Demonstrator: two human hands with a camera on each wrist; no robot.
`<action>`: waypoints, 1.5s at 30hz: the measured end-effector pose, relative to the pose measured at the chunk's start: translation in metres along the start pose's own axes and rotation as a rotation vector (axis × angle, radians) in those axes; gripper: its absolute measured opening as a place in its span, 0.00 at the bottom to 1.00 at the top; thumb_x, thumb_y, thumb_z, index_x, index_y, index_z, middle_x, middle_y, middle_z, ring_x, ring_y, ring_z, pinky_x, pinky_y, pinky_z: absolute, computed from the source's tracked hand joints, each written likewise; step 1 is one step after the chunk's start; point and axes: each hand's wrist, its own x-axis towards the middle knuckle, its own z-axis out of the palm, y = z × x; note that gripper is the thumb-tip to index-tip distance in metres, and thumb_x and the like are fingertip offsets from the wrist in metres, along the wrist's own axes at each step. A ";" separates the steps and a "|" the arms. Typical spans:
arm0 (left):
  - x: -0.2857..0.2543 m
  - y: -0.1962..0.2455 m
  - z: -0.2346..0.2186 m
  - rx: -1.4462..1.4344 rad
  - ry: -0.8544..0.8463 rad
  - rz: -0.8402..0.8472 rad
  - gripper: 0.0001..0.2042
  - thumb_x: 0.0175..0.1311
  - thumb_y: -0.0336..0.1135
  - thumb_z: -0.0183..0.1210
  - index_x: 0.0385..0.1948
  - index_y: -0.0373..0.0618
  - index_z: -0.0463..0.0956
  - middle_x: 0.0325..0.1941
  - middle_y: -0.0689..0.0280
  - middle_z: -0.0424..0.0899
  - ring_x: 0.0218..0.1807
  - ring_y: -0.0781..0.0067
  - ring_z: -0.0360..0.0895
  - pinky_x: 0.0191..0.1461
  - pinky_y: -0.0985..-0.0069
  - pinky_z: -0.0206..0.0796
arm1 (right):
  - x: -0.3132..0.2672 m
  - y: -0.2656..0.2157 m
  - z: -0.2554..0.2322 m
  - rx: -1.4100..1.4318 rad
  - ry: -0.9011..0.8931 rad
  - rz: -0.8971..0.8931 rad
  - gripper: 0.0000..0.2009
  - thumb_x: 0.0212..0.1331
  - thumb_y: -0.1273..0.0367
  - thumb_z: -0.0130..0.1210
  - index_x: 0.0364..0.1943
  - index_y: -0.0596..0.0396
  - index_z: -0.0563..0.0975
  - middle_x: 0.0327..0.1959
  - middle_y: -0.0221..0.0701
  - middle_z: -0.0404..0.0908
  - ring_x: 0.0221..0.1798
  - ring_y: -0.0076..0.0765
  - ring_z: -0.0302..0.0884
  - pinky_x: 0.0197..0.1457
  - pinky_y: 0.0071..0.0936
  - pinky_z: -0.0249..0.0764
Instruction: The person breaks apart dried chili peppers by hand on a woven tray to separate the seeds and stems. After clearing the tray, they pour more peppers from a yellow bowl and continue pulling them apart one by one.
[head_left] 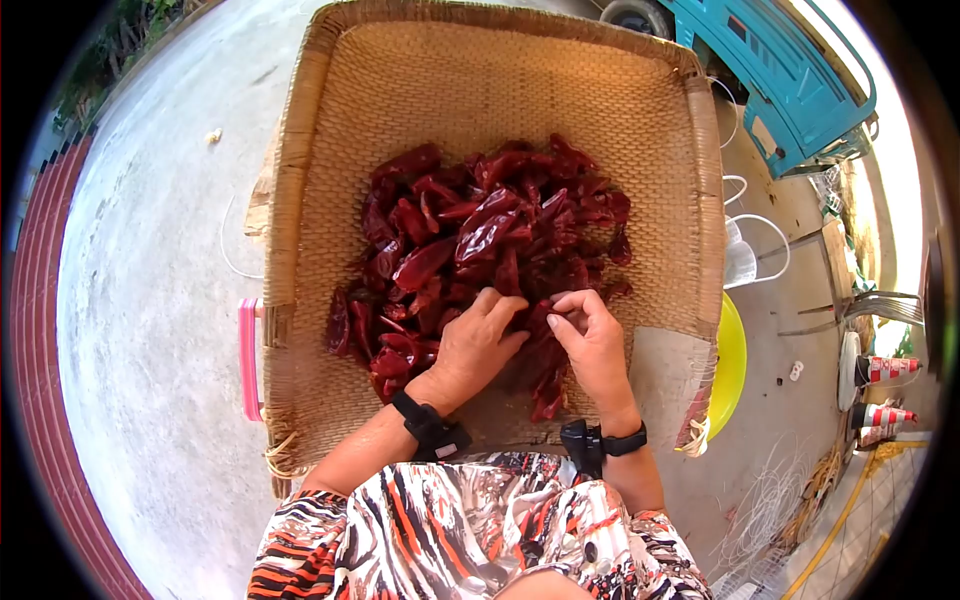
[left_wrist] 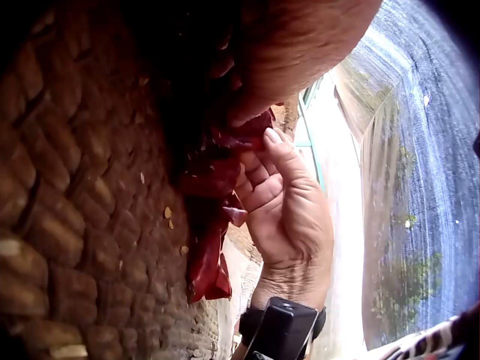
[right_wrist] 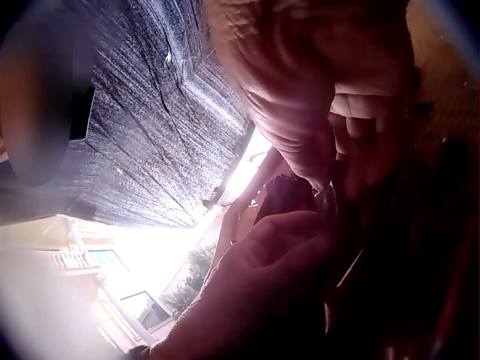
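Note:
A heap of dried red chilies (head_left: 480, 240) lies in a wide woven basket tray (head_left: 330, 130). Both hands work at the near edge of the heap, close together. My left hand (head_left: 478, 340) lies on the chilies, its thumb and fingers around one chili. My right hand (head_left: 590, 335) has its fingers curled and pinches a chili (left_wrist: 247, 139) at the fingertips. The left wrist view shows the right hand (left_wrist: 289, 210) from below, with chilies (left_wrist: 210, 240) against the weave (left_wrist: 82, 210). The right wrist view is blurred: the right hand (right_wrist: 322, 75) is above and the left hand (right_wrist: 255, 300) below, with a dark chili (right_wrist: 289, 195) between them.
The tray rests on a pink-edged support (head_left: 247, 355) over concrete ground (head_left: 150, 300). A yellow basin (head_left: 728, 365) pokes out at the tray's right edge. A teal vehicle (head_left: 790, 70) stands at the far right. White wire loops (head_left: 750, 250) and striped cups (head_left: 885, 368) lie to the right.

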 end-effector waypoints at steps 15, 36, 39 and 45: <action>0.000 -0.004 0.001 -0.057 -0.016 -0.016 0.15 0.55 0.33 0.69 0.43 0.47 0.77 0.36 0.62 0.74 0.32 0.62 0.78 0.35 0.68 0.72 | -0.028 -0.025 -0.084 0.112 0.745 -0.177 0.10 0.66 0.76 0.53 0.50 0.58 0.75 0.44 0.29 0.79 0.44 0.21 0.76 0.49 0.20 0.74; 0.001 -0.012 0.010 0.207 -0.066 0.124 0.05 0.59 0.31 0.63 0.35 0.50 0.77 0.32 0.63 0.72 0.34 0.60 0.78 0.34 0.66 0.73 | -0.003 -0.007 -0.030 -0.370 0.293 0.105 0.21 0.62 0.66 0.60 0.57 0.55 0.70 0.45 0.37 0.83 0.37 0.36 0.80 0.44 0.34 0.76; 0.001 -0.005 0.003 0.112 -0.055 0.067 0.04 0.60 0.30 0.62 0.34 0.49 0.77 0.33 0.63 0.73 0.35 0.59 0.78 0.35 0.66 0.73 | 0.012 0.013 -0.008 -0.405 0.254 0.062 0.20 0.61 0.66 0.61 0.54 0.56 0.70 0.40 0.36 0.83 0.34 0.33 0.80 0.41 0.32 0.76; 0.001 -0.006 0.003 -0.088 0.049 -0.007 0.06 0.60 0.26 0.61 0.36 0.45 0.75 0.37 0.61 0.75 0.35 0.55 0.79 0.35 0.65 0.72 | 0.005 0.009 -0.014 0.000 0.243 0.035 0.17 0.62 0.74 0.59 0.54 0.58 0.71 0.37 0.30 0.80 0.35 0.23 0.76 0.41 0.23 0.74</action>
